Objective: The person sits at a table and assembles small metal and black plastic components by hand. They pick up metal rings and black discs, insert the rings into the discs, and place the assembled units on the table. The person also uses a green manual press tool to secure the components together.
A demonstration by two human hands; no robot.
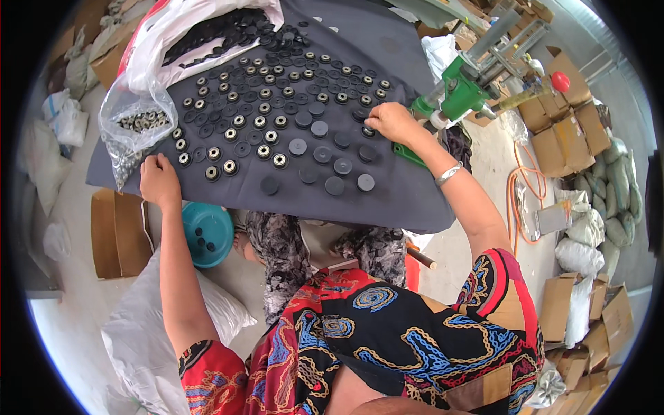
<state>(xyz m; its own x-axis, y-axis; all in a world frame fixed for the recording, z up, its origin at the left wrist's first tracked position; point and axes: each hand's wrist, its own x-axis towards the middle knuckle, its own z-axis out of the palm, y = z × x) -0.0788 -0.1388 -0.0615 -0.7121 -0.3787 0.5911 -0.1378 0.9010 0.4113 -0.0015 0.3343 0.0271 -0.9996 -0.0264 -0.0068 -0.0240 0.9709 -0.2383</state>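
Head view, left hand: the left hand (159,181) rests at the near left edge of the dark grey cloth (401,197), fingers curled downward; whether it pinches anything cannot be told.
Head view, right hand: the right hand (391,122) reaches to the far right of the rows, fingers bent down onto a black round piece (368,131); whether the grip is closed cannot be told. A silver bangle (448,173) sits on the wrist.
Head view, parts: black discs (325,155) lie in rows on the cloth between the two hands; discs with metal centres (264,152) fill the left and far rows.
Head view, surroundings: a clear plastic bag (135,117) of small parts lies just beyond the left hand; a green press tool (462,90) stands just right of the right hand; a teal bowl (206,234) sits below the cloth's edge; cardboard boxes (567,138) stand at right.
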